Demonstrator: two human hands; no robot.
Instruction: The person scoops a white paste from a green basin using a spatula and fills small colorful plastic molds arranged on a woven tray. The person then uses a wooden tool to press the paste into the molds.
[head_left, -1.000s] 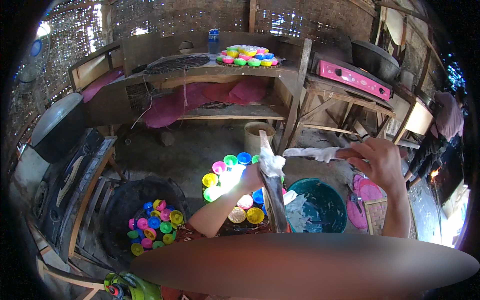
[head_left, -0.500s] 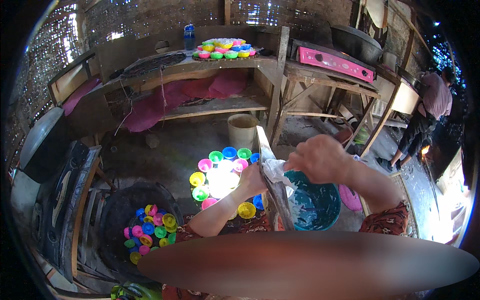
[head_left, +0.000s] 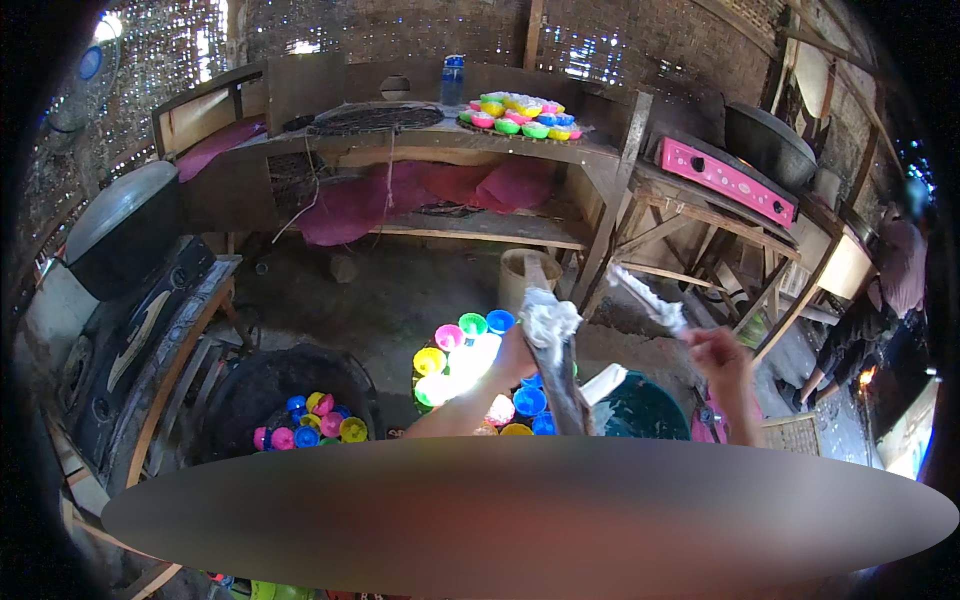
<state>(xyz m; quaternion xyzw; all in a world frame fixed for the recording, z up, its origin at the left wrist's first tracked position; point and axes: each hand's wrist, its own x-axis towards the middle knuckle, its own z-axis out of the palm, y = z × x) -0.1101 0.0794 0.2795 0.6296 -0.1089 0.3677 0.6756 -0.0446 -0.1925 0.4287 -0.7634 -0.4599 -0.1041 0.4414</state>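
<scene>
My left hand, partly hidden behind it, is closed on a long, narrow wooden board that slants upward. A lump of white, sticky batter clings to the board's upper part. Out to the right, apart from the board, my right hand grips a thin, flat spatula smeared with more white batter. Below and between my hands stands a teal basin, its inside streaked white. Small colourful fluted cups stand grouped beside my left hand, some washed out by bright light.
A black tub of loose coloured cups stands at the left. Farther back are a beige bucket, a wooden counter with a tray of filled cups, and a pink stove bearing a dark pot. Another person stands at the far right.
My right hand has moved away from the board to the right, bringing the coated spatula into plain sight. A lump of batter sits on the board. The whole view has shifted upward.
</scene>
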